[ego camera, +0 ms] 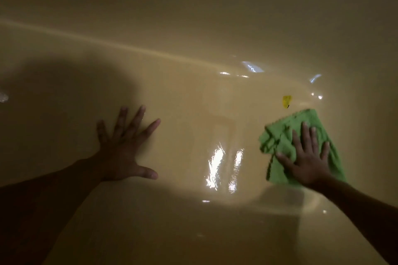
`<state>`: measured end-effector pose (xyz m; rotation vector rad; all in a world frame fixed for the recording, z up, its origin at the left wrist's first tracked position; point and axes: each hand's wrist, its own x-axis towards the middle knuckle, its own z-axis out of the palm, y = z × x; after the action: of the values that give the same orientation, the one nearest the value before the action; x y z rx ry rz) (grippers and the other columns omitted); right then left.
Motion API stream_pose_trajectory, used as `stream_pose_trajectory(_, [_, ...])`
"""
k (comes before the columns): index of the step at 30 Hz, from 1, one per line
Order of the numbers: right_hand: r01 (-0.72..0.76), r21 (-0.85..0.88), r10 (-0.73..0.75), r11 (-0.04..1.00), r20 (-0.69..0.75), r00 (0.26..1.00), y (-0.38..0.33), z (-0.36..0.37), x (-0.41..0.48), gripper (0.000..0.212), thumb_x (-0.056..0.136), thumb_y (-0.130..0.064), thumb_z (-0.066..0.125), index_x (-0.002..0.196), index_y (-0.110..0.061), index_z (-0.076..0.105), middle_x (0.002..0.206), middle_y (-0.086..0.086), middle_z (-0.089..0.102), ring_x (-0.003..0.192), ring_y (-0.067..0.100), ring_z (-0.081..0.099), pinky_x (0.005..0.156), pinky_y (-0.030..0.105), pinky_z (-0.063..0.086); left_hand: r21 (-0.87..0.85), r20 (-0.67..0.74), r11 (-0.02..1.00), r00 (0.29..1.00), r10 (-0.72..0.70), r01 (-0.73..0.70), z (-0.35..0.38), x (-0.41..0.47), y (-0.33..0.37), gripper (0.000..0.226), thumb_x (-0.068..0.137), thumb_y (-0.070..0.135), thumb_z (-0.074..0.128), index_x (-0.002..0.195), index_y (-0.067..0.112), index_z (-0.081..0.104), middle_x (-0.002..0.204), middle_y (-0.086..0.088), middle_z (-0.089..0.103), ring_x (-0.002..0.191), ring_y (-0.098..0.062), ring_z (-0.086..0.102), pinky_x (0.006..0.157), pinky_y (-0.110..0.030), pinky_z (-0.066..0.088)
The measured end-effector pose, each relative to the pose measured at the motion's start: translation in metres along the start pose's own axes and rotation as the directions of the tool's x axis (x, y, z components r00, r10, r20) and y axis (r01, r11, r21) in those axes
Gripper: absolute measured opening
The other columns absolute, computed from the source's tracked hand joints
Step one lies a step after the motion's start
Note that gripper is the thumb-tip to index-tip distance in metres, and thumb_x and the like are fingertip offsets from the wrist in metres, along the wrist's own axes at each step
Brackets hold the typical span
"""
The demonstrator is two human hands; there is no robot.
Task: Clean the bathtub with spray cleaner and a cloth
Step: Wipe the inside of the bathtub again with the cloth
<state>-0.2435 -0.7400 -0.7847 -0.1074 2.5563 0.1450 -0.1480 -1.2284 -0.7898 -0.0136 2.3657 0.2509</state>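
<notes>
Both arms reach into the bathtub (193, 97). Left hand (127, 148) lies flat on it, fingers spread wide. Right hand (305, 157) presses the green cloth (286, 135) flat, beside a small yellow bit (287, 101).

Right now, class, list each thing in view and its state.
Bathtub: wet, glossy patches.
Cloth: green, rumpled, pressed against the bathtub.
Right hand: fingers straight, pressing the cloth.
Left hand: spread flat on the bathtub, holding nothing.
Yellow scrap: lying just beyond the cloth, untouched.
</notes>
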Motion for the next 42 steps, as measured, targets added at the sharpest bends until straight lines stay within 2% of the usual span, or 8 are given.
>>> stream_pose_trajectory(5, [-0.032, 0.143, 0.049, 0.989, -0.118, 0.992, -0.099, -0.046, 0.076, 0.111, 0.071, -0.092, 0.006, 0.162, -0.031, -0.007, 0.164, 0.002, -0.034, 0.152, 0.024, -0.029, 0.121, 0.064, -0.010, 0.012, -0.080, 0.999, 0.996, 0.045, -0.044, 0.002, 0.001, -0.008, 0.140, 0.041, 0.106, 0.050, 0.146, 0.061, -0.030, 0.156, 0.013, -0.049, 0.142, -0.028, -0.050, 0.110, -0.078, -0.010])
stream_pose_trajectory(11, [0.339, -0.061, -0.344, 0.939, -0.163, 0.925, -0.216, -0.037, 0.059, 0.093, 0.087, -0.086, 0.014, 0.161, -0.035, -0.010, 0.164, 0.006, -0.034, 0.150, 0.028, -0.035, 0.117, 0.067, -0.015, -0.015, -0.132, 0.996, 0.988, 0.081, -0.084, 0.003, 0.001, -0.014, 0.135, 0.049, 0.104, 0.051, 0.150, 0.058, -0.025, 0.159, 0.015, -0.044, 0.144, -0.026, -0.047, 0.111, -0.077, -0.008])
stream_pose_trajectory(19, [0.702, -0.148, -0.697, 0.697, 0.095, 0.711, -0.167, 0.021, -0.068, 0.086, 0.095, -0.079, 0.032, 0.162, -0.038, -0.005, 0.169, 0.004, -0.023, 0.155, 0.030, -0.023, 0.117, 0.066, -0.015, -0.076, -0.069, 0.996, 0.997, 0.044, -0.049, 0.004, -0.012, -0.042, 0.135, 0.050, 0.102, 0.052, 0.148, 0.058, -0.030, 0.156, 0.019, -0.047, 0.143, -0.015, -0.048, 0.113, -0.075, -0.006])
stream_pose_trajectory(25, [0.531, -0.164, -0.522, 0.831, 0.098, 0.847, -0.070, 0.030, -0.078, 0.090, 0.094, -0.082, 0.032, 0.163, -0.032, 0.004, 0.171, 0.011, -0.001, 0.157, 0.034, -0.003, 0.119, 0.062, 0.006, -0.153, 0.007, 0.957, 0.969, -0.248, 0.246, 0.021, -0.042, -0.132, 0.154, 0.024, 0.107, 0.051, 0.146, 0.060, -0.031, 0.156, 0.015, -0.048, 0.143, -0.026, -0.045, 0.111, -0.079, 0.002])
stream_pose_trajectory(29, [0.191, -0.023, -0.191, 0.981, 0.020, 0.981, -0.065, 0.015, -0.032, 0.097, 0.085, -0.090, 0.016, 0.160, -0.035, -0.010, 0.169, 0.000, -0.023, 0.155, 0.024, -0.020, 0.121, 0.065, -0.003, -0.181, -0.005, 0.950, 0.966, -0.258, 0.253, 0.058, -0.052, -0.221, 0.156, 0.026, 0.110, 0.051, 0.161, 0.048, 0.002, 0.169, 0.008, -0.025, 0.154, -0.033, -0.027, 0.112, -0.081, 0.007])
stream_pose_trajectory(33, [-0.093, 0.146, 0.100, 0.985, -0.039, 0.994, -0.119, -0.021, 0.033, 0.114, 0.067, -0.096, 0.008, 0.159, -0.033, -0.015, 0.160, -0.005, -0.041, 0.150, 0.017, -0.033, 0.121, 0.058, -0.014, -0.215, 0.044, 0.929, 0.954, -0.298, 0.300, 0.024, -0.062, -0.193, 0.154, 0.017, 0.112, 0.042, 0.149, 0.064, -0.019, 0.159, 0.019, -0.042, 0.144, -0.024, -0.044, 0.110, -0.080, 0.001])
stream_pose_trajectory(37, [-0.116, 0.201, 0.136, 0.973, -0.093, 0.986, -0.193, -0.052, 0.076, 0.116, 0.067, -0.096, 0.006, 0.161, -0.030, -0.013, 0.164, 0.004, -0.035, 0.151, 0.026, -0.031, 0.120, 0.064, -0.011, -0.187, 0.090, 0.932, 0.950, -0.300, 0.312, 0.013, -0.064, -0.186, 0.154, 0.011, 0.114, 0.027, 0.144, 0.062, -0.031, 0.151, 0.019, -0.052, 0.146, -0.028, -0.043, 0.111, -0.079, 0.001])
stream_pose_trajectory(42, [0.119, 0.105, -0.091, 0.987, -0.235, 0.968, -0.269, -0.051, 0.079, 0.103, 0.080, -0.092, 0.013, 0.162, -0.032, -0.007, 0.166, 0.009, -0.030, 0.152, 0.030, -0.028, 0.118, 0.069, -0.009, -0.234, 0.091, 0.928, 0.957, -0.276, 0.290, 0.012, -0.064, -0.190, 0.152, 0.016, 0.113, 0.037, 0.146, 0.064, -0.025, 0.155, 0.019, -0.047, 0.147, -0.028, -0.042, 0.109, -0.082, -0.001])
